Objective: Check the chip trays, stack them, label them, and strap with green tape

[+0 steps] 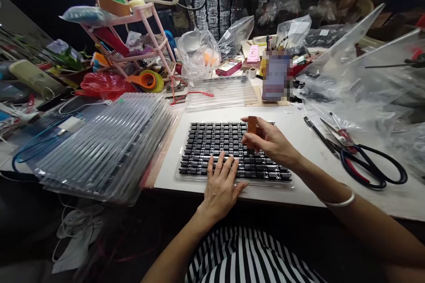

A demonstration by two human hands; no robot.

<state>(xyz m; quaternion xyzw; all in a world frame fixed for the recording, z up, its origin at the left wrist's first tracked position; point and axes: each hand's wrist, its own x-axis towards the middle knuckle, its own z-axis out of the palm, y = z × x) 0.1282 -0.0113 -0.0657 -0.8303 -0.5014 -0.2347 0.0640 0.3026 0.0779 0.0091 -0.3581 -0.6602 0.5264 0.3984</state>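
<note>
A clear plastic tray [236,183] lies on the white work surface, filled with rows of small black electronic parts [212,135]. My left hand [222,185] rests flat across the front rows, fingers spread. Over the right half of the tray, my right hand [270,141] pinches a small brown rectangular block [252,129] between thumb and fingers, held upright. Its lower end is close to the parts; I cannot tell whether it touches them. My right hand and the block hide some of the parts behind them.
To the left is a tall stack of clear plastic trays [109,141]. Behind my tray lie more clear trays [221,93]. Scissors [361,159] and a black pen-like tool [320,135] lie at the right. A pink rack [156,48] holds tape rolls; plastic bags [199,51] crowd the back.
</note>
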